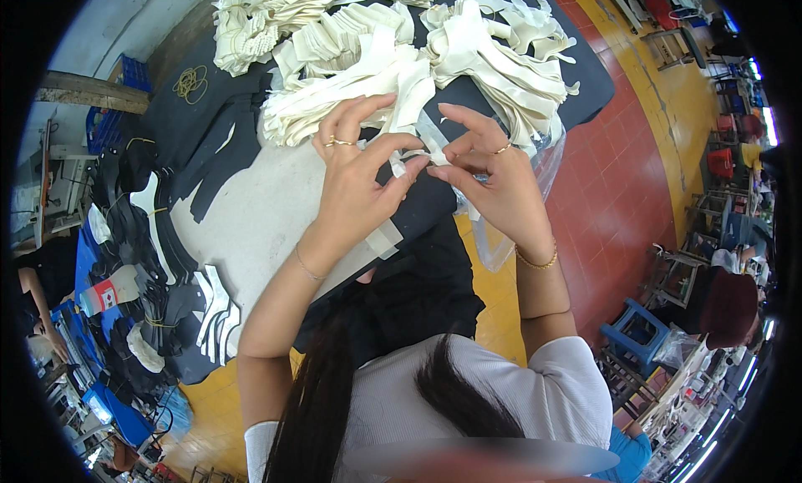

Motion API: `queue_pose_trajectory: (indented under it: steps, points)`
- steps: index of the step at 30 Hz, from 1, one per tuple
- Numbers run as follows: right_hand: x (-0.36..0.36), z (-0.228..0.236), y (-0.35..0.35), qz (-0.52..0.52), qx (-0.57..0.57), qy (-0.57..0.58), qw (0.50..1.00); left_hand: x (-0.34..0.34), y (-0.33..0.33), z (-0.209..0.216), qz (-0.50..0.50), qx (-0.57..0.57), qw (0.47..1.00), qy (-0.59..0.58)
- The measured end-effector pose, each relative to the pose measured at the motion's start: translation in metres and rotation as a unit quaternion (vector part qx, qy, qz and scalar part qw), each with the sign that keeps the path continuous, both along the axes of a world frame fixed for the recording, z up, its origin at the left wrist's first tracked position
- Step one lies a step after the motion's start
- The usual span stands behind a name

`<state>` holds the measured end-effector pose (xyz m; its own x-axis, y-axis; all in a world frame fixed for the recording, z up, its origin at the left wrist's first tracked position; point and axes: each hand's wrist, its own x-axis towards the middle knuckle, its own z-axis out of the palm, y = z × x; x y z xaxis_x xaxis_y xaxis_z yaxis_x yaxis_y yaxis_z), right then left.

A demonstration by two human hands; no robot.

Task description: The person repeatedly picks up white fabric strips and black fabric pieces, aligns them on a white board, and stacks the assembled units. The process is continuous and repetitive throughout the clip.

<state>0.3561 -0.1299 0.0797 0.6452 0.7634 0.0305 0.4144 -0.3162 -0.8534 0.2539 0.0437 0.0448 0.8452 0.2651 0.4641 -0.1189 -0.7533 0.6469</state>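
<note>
In the head view, the left hand (344,167) is pinching a small white strip (398,167), its thumb and index fingertip closing on it, while the right hand (494,167) is meeting it from the right, thumb and a finger coming nearly together; whether they are clamping the strip, I cannot tell. The strip is sitting between the two hands, just above the near edge of a pale board (263,201). Directly beyond the grip, cream cloth pieces (497,74) are lying in stacks on a dark table (595,80). Left of the grip, black cloth strips (224,153) are resting, with a yellow cord (190,84) lying farther off. Just right of it, clear plastic (547,170) is hanging. Below the grip, black cloth (409,287) is draping toward the person.
</note>
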Motion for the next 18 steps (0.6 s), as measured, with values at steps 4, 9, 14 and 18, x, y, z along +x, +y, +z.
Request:
queue_pose_trajectory:
  steps: [4, 9, 14, 18]
  points:
    - [-0.003, 0.001, -0.003, -0.026, 0.063, 0.153, 0.986, -0.005, -0.005, 0.003, 0.003, 0.022, 0.999, -0.035]
    - [-0.007, 0.010, -0.003, -0.050, 0.038, 0.129, 0.990, -0.007, -0.014, 0.005, 0.007, 0.083, 0.994, -0.069]
    - [-0.014, 0.014, 0.001, -0.051, 0.052, 0.031, 0.997, -0.006, -0.014, 0.007, 0.008, 0.126, 0.989, -0.075]
    - [-0.018, 0.013, 0.002, -0.045, 0.068, 0.005, 0.997, -0.007, -0.015, 0.010, 0.017, 0.168, 0.982, -0.085]
